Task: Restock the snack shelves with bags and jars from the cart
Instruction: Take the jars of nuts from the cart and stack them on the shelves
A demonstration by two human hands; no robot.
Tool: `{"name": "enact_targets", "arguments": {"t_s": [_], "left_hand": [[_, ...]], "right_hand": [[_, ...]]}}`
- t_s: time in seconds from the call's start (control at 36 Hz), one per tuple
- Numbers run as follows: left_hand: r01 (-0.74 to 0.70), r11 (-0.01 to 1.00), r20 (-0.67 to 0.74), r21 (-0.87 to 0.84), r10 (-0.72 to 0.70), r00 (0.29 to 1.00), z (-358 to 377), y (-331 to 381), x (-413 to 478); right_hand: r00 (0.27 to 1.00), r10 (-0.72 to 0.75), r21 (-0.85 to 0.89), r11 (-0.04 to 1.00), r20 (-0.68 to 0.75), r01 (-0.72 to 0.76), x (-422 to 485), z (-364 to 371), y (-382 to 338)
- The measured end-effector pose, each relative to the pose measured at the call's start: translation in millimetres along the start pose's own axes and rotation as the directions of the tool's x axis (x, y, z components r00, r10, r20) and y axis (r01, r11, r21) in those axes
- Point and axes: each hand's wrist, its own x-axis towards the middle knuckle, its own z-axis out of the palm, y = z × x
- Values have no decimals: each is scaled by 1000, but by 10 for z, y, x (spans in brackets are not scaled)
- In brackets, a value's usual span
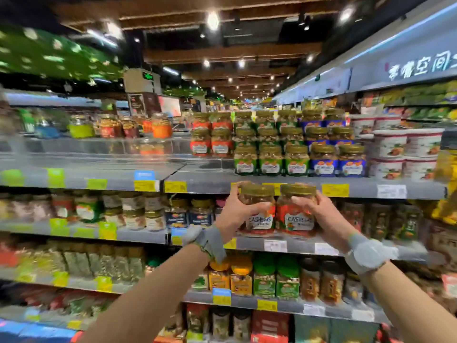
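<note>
1. Stocking step: my left hand (235, 215) and right hand (320, 214) each curl their fingers round one cashew jar, left jar (258, 209) beside right jar (296, 210), held just below the top shelf (197, 177).
2. Next, I judge: lift both over the edge and set them beside the red-label stack (211, 137).
3. Count: two jars held, four red-label fronts shelved.

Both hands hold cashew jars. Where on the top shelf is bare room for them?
Bare top shelf lies left of the red-label jars, plus a smaller gap in front of them, beside the green-label jars. Rightward it is packed through to the white tubs.
</note>
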Motion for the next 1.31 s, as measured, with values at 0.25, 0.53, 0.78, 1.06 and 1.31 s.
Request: {"name": "enact_targets", "arguments": {"t_s": [0.25, 0.53, 0.78, 1.06, 1.31], "left_hand": [[-64, 989, -83, 132, 76, 994, -1991, 424, -101], [-136, 974, -232, 180, 176, 956, -3155, 695, 102], [-140, 951, -282, 277, 220, 934, -3779, 782, 642], [-137, 936, -309, 324, 241, 920, -4496, 957, 1560], [-170, 952, -251, 255, 235, 939, -4691, 918, 2062]], "right_hand": [[992, -71, -238, 967, 105, 95, 825, 1779, -256], [970, -124, -351, 916, 210, 193, 1571, 2908, -643], [951, -198, -495, 818, 235, 293, 2349, 3294, -873], [898, -373, -623, 652, 233, 432, 3626, 3576, -1348], [869, -412, -814, 382, 275, 438, 4188, 3752, -1736]]}}
